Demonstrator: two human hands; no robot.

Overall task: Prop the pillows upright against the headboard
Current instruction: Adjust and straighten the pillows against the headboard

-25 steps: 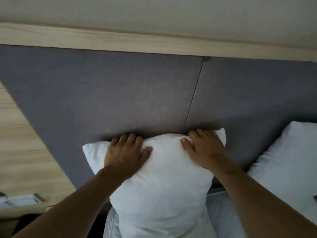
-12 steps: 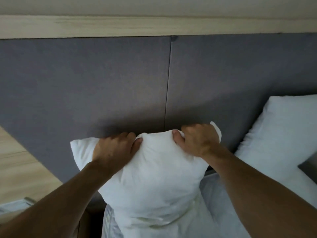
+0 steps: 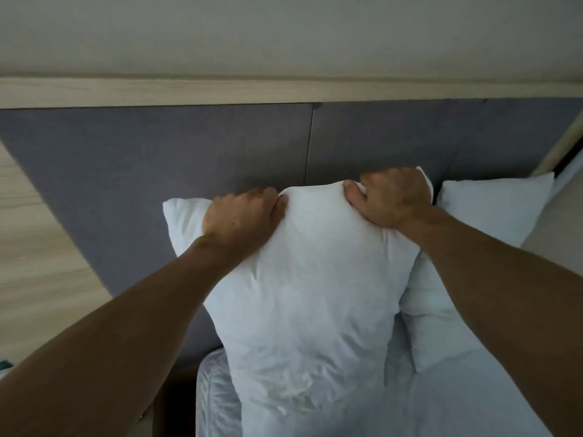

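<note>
Against the grey upholstered fabric headboard (image 3: pixel 195 159), at the middle of the head view, stands a plump white fabric pillow (image 3: pixel 309 294), on end and roughly upright, its upper edge touching the grey panel and its lower end sunk into the white crumpled bed sheet (image 3: pixel 473 402) at six o'clock. Both bare forearms reach in from the lower corners — one from seven o'clock, one from four o'clock.

At eleven o'clock of the pillow, the left hand (image 3: pixel 241 217) is curled over the upper edge near the left corner, fingers folded behind the fabric and thumb pressed on the front, pinching a bunch of the cover. At one o'clock, the right hand (image 3: pixel 391 200) is closed the same way on the upper right corner, thumb in front, fingers wrapped over the top; a small white tip of the corner pokes out past the knuckles.

Toward three o'clock, a second white pillow (image 3: pixel 492 209) leans on the headboard just beside the first, its near edge tucked partly behind the held one — the two touch.

Along twelve o'clock a pale wooden rail (image 3: pixel 284 91) caps the headboard, with an off-white wall (image 3: pixel 284 33) above it. At nine o'clock lies a light wood-grain panel (image 3: pixel 34 263), meeting the grey fabric along a slanted edge.
</note>
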